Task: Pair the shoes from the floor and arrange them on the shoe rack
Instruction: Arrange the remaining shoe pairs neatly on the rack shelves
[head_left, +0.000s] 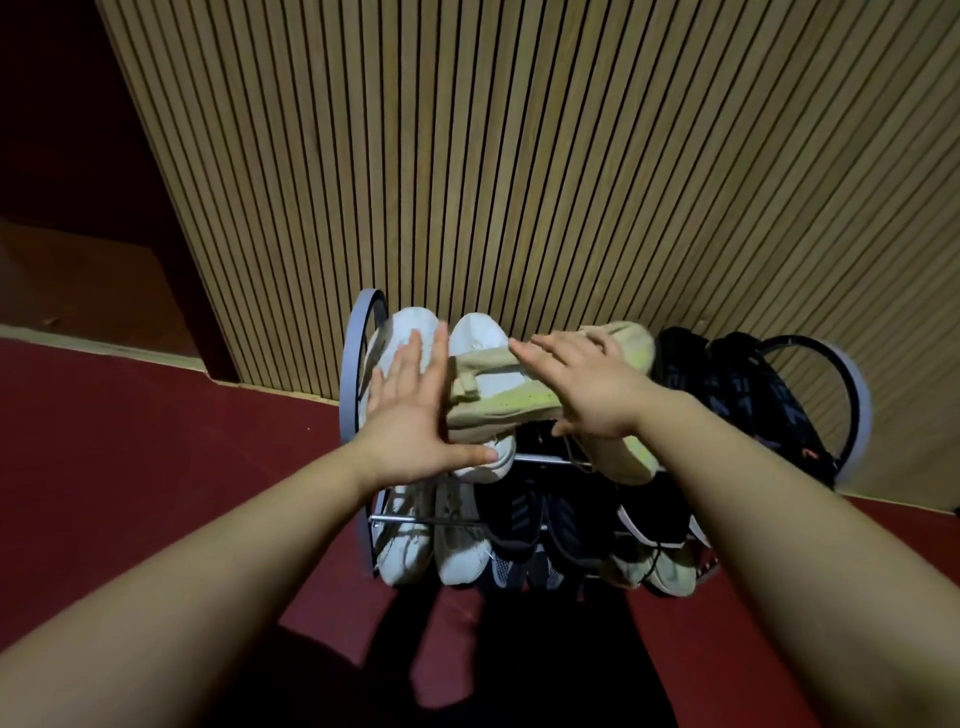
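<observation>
A grey metal shoe rack (355, 358) stands against the slatted wall. On its top tier sit a white pair (475, 338) at the left and a black pair (748, 389) at the right. Between them a beige shoe with yellow-green sole (498, 402) lies sideways across the tier, and a second beige shoe (631, 343) is next to it. My left hand (415, 410) is flat with straight fingers over the white pair, its thumb by the sideways shoe's heel. My right hand (587, 387) lies over the beige shoes with fingers extended.
The lower tiers hold white sneakers (410, 551), dark sneakers (524, 530) and a beige pair (654, 566). Dark red carpet (171, 447) surrounds the rack. A wooden slatted wall (519, 182) is right behind it, with a dark recess at the left.
</observation>
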